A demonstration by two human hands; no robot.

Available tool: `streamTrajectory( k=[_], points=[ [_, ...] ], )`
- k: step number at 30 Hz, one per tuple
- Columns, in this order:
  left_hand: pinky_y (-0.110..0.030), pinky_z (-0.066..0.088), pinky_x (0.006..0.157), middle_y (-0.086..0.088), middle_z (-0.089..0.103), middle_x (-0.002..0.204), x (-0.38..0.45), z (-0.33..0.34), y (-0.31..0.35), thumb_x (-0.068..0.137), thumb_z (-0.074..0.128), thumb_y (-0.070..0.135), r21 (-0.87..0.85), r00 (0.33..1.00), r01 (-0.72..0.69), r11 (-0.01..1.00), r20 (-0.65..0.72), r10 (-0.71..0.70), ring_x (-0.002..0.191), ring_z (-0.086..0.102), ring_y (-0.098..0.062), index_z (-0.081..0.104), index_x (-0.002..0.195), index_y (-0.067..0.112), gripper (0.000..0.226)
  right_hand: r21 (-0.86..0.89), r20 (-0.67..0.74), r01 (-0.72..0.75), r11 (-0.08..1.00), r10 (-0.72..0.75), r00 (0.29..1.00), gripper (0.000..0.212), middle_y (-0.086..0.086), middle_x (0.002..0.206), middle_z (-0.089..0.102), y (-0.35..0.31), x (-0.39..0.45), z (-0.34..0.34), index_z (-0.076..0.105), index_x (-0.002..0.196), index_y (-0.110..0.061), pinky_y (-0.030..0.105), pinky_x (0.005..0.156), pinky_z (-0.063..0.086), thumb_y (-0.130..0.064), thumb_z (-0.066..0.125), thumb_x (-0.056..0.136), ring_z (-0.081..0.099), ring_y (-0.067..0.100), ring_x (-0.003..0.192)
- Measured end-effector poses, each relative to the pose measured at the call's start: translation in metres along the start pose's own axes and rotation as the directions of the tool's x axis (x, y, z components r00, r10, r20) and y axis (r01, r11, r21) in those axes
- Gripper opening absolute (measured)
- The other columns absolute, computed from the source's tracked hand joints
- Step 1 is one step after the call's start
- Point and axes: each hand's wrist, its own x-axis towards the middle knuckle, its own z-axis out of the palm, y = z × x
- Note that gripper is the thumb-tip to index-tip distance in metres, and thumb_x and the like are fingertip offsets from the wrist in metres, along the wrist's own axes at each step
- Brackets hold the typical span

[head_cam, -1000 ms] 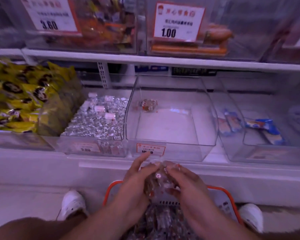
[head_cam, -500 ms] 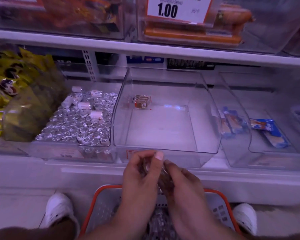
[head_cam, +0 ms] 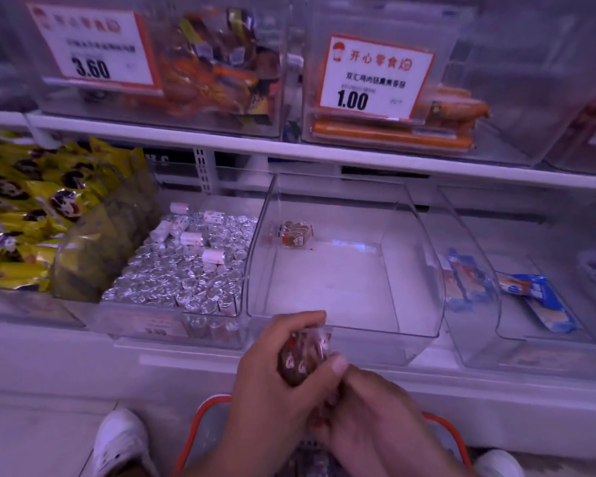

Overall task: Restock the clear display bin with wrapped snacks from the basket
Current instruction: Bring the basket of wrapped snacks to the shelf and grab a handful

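On the shelf I see yellow packets (head_cam: 18, 215), then foil sweets (head_cam: 186, 280). My left hand (head_cam: 272, 383) grips a bunch of wrapped snacks (head_cam: 303, 356) at the clear bin's (head_cam: 424, 304) front lip; one snack (head_cam: 295, 235) lies inside. My right hand (head_cam: 369, 418) clutches more above the orange basket (head_cam: 195, 428).

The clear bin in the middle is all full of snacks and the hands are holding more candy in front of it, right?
Not full: the head view shows the clear bin holding just one wrapped snack. The left hand and right hand do hold wrapped snacks before it.
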Motion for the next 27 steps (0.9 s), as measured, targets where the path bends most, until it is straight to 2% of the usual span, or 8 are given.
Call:
streamTrajectory(
  k=[7,9,12,16,20,23,25,27],
  points=[
    [-0.013,0.049,0.078,0.007,0.064,0.117,0.035,-0.024,0.017,0.079,0.066,0.068,-0.153,0.983,-0.148,0.977,0.09,0.162,0.101,0.065,-0.006,0.061,0.126,0.037,0.057,-0.368,0.221,0.197,0.909,-0.12,0.968,0.038,0.029,0.125,0.063,-0.045,-0.001,0.011,0.067,0.117,0.006,0.046,0.083,0.055,-0.014,0.067,0.086,0.065,0.038,0.11],
    [-0.013,0.046,0.09,0.012,0.06,0.127,0.055,-0.043,0.015,0.092,0.049,0.065,-0.016,0.972,-0.23,0.973,0.045,0.231,0.12,0.058,-0.008,0.055,0.133,0.035,0.051,-0.628,0.217,0.339,0.701,-0.261,0.941,0.039,0.018,0.115,0.071,-0.067,0.019,0.017,0.072,0.115,-0.007,0.036,0.08,0.056,-0.028,0.071,0.081,0.069,0.025,0.099],
    [-0.011,0.034,0.101,0.015,0.056,0.133,0.088,-0.077,0.001,0.098,0.045,0.05,0.351,0.966,-0.222,0.91,-0.046,0.254,0.125,0.047,0.004,0.054,0.135,0.031,0.044,-0.934,0.238,0.341,0.107,-0.524,0.818,0.023,-0.013,0.092,0.076,-0.104,0.071,0.025,0.077,0.098,-0.033,0.013,0.072,0.05,-0.038,0.079,0.075,0.068,-0.002,0.079],
    [-0.038,0.044,0.102,0.006,0.057,0.135,0.104,-0.096,-0.019,0.092,0.043,0.054,0.539,0.997,-0.076,0.839,0.015,0.081,0.124,0.052,-0.016,0.052,0.137,0.028,0.052,-0.933,0.339,0.216,-0.289,-0.499,0.798,0.009,-0.006,0.076,0.068,-0.123,0.158,0.005,0.072,0.081,-0.029,0.022,0.07,0.05,-0.024,0.08,0.079,0.063,0.002,0.073],
    [-0.039,0.043,0.103,0.013,0.055,0.136,0.1,-0.093,-0.031,0.089,0.033,0.069,0.631,0.983,-0.134,0.764,0.183,0.021,0.122,0.054,-0.015,0.045,0.14,0.036,0.062,-0.798,0.507,0.267,-0.541,-0.362,0.782,0.01,-0.009,0.077,0.063,-0.111,0.214,-0.018,0.072,0.091,-0.012,0.024,0.077,0.046,-0.018,0.072,0.084,0.062,0.019,0.083],
    [-0.038,0.044,0.102,0.014,0.055,0.135,0.104,-0.095,-0.034,0.089,0.03,0.071,0.626,0.984,-0.13,0.769,0.177,0.022,0.122,0.054,-0.014,0.045,0.14,0.036,0.064,-0.622,0.52,0.079,-0.779,-0.335,0.785,0.031,0.011,0.118,0.065,-0.104,0.229,-0.039,0.066,0.117,-0.014,0.041,0.093,0.047,-0.032,0.061,0.091,0.055,0.033,0.115],
    [-0.038,0.044,0.102,0.015,0.055,0.136,0.105,-0.094,-0.033,0.09,0.032,0.068,0.621,0.986,-0.121,0.774,0.168,0.019,0.123,0.053,-0.013,0.045,0.14,0.037,0.06,-0.527,0.448,-0.06,-0.847,-0.338,0.828,0.052,0.016,0.152,0.038,-0.104,0.231,-0.05,0.048,0.142,-0.017,0.05,0.11,0.035,-0.041,0.05,0.097,0.029,0.041,0.141],
    [-0.037,0.042,0.102,0.015,0.054,0.136,0.104,-0.091,-0.03,0.091,0.033,0.065,0.628,0.985,-0.115,0.77,0.17,0.008,0.123,0.052,-0.013,0.044,0.141,0.037,0.058,-0.508,0.359,-0.08,-0.858,-0.295,0.886,0.06,0.01,0.165,0.008,-0.106,0.237,-0.056,0.023,0.155,-0.019,0.052,0.117,0.021,-0.043,0.036,0.102,0.006,0.036,0.15]
  ],
)
